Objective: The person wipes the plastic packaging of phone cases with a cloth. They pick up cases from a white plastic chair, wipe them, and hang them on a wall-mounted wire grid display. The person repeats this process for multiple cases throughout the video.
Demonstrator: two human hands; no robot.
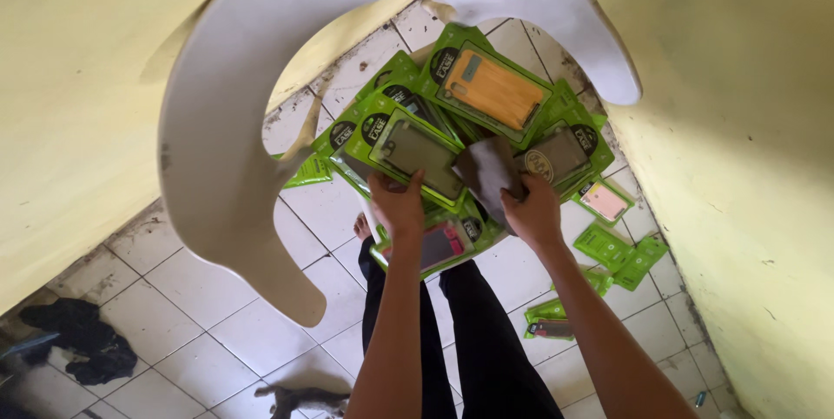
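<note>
My left hand point(398, 204) grips the near edge of a green package holding a dark olive phone case point(415, 151), part of a fanned stack of green phone-case packages point(556, 106) held above my legs. My right hand point(532, 211) pinches a grey-brown cloth point(488, 169) lying on the stack's middle. An orange-brown case in its green package point(493, 87) tops the far side. A pink case package point(441, 244) shows under my left wrist.
A white plastic chair point(234, 124) arches over the stack at left and top. Yellow walls point(756, 124) close in on both sides. More green packages point(621, 254) lie on the white tiled floor at right. Dark cloth point(82, 341) lies at lower left.
</note>
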